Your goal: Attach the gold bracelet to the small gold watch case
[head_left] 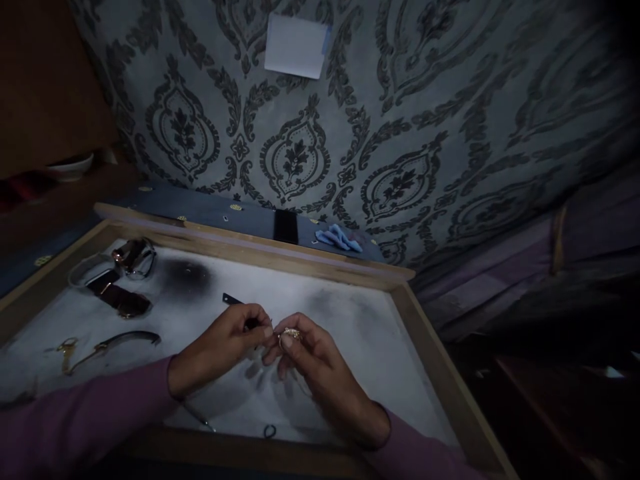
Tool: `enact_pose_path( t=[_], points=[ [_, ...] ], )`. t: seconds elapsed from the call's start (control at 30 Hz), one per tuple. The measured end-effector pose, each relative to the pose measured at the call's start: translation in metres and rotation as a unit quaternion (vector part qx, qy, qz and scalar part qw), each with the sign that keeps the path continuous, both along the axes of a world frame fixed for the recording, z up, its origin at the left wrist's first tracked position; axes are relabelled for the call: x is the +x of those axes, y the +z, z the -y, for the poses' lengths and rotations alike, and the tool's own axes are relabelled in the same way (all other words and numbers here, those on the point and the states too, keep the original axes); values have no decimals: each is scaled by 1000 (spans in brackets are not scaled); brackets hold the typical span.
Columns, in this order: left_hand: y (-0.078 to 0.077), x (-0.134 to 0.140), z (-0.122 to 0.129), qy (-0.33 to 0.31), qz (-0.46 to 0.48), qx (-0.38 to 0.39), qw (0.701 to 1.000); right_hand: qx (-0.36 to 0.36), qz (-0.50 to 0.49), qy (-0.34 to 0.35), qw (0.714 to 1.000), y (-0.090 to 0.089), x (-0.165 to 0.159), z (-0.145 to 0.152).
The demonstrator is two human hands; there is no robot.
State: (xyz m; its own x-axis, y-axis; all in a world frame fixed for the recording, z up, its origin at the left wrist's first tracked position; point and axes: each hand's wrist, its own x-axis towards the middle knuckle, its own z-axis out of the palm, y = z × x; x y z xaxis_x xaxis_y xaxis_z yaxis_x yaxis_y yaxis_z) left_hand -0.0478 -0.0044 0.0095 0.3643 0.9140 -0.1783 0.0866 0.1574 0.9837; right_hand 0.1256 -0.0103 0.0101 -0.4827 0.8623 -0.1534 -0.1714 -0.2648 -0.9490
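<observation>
Over the middle of a wooden tray with a white floor, my two hands meet at the fingertips. My right hand (320, 353) is closed on a small, shiny gold-coloured piece of jewellery (291, 333), held between thumb and fingers; its exact kind is too small to tell. Close beside it, my left hand (235, 333) has thumb and forefinger pinched together. Whatever those fingers hold is hidden or too fine to make out. Just behind the left hand, a flat dark strip with a hole (231, 299) shows its end.
The raised wooden tray rim (440, 360) surrounds the work. Inside are watches (117, 293), a gold chain-like piece (67, 350), a curved dark strap (130, 337), a thin tool (200, 419) and a dark ring (269, 431). Behind lie a blue cloth (339, 238) and black rectangle (285, 227).
</observation>
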Motion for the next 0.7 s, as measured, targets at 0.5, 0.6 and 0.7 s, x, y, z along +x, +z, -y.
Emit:
enact_pose_path(
  t=[0.5,0.6,0.7],
  points=[
    [-8,3,-2,-9,87,-40,995,-6,112,-20,993,-4,-1,-6],
    [-9,2,-3,2,103,-60,993,-25,111,-8,993,-6,0,-7],
    [-10,2,-2,4,104,-65,992,-16,96,8,995,-9,0,-8]
  ],
)
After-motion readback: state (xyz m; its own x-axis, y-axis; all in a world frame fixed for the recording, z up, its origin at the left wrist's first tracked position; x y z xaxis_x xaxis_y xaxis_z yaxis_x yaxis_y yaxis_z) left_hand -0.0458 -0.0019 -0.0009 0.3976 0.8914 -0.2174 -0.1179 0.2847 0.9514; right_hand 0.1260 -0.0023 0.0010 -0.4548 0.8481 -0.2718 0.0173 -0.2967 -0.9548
